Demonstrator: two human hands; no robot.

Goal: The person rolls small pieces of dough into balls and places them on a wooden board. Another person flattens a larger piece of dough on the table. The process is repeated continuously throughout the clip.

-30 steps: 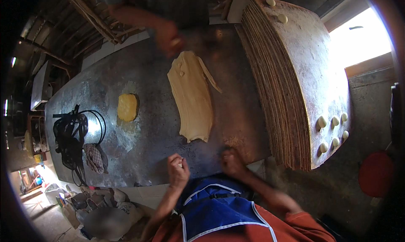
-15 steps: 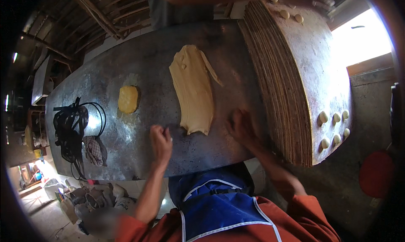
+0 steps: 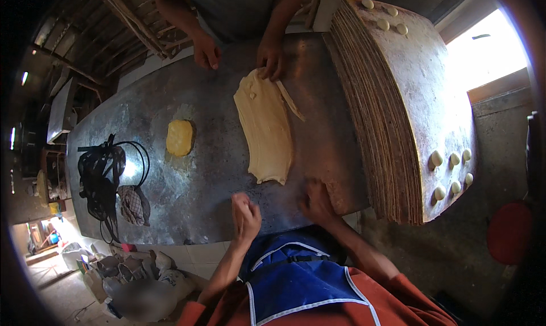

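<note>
Left hand (image 3: 245,215) curled in a loose fist at the near edge of the metal table (image 3: 216,172), holding nothing. Right hand (image 3: 316,202) lies on the table, fingers spread, empty, just short of the dough sheet (image 3: 267,130). The sheet lies flat mid-table, long axis running away from the person. A co-worker's hand (image 3: 271,57) presses its far end. Yellow block (image 3: 180,137) sits left of the sheet, apart. Stack of boards (image 3: 398,110) stands at the right, small dough balls (image 3: 452,172) on top.
</note>
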